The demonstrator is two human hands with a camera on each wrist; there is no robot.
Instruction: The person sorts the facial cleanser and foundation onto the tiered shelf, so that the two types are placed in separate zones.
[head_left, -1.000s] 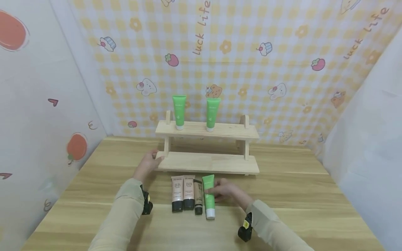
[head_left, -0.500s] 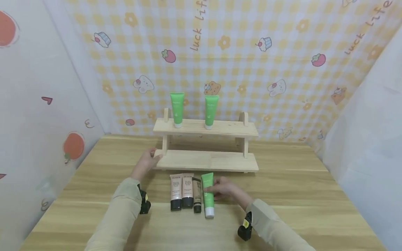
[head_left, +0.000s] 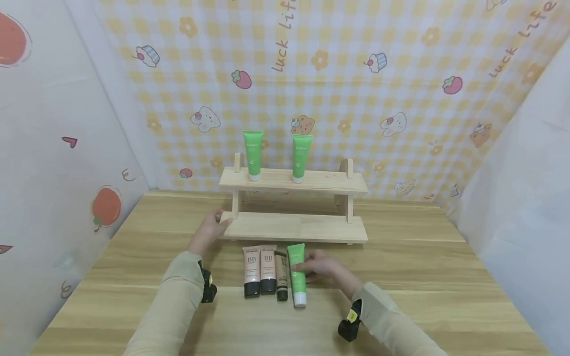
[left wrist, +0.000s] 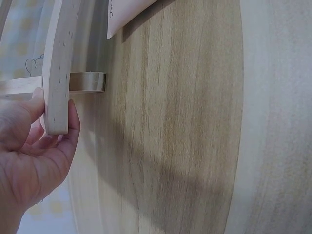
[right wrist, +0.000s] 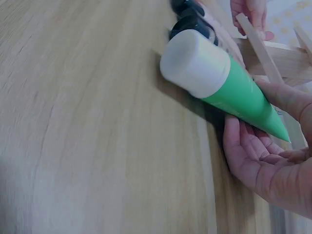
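My left hand grips the left end of the lower board of a two-tier wooden shelf; in the left wrist view the thumb lies on one face of the board and the fingers curl round the other. With my right hand I pinch a green tube with a white cap, thumb on top and fingers beneath, as the right wrist view shows. Left of it lie a slim brown tube with a black cap and two pinkish BB cream tubes, caps toward me.
Two more green tubes stand on their caps on the upper board. The shelf is on a wood-grain table. Behind it hangs a checked cloth, and white sheets close off both sides.
The head view shifts slightly. Both hands keep their grips, and the tubes stay in place.
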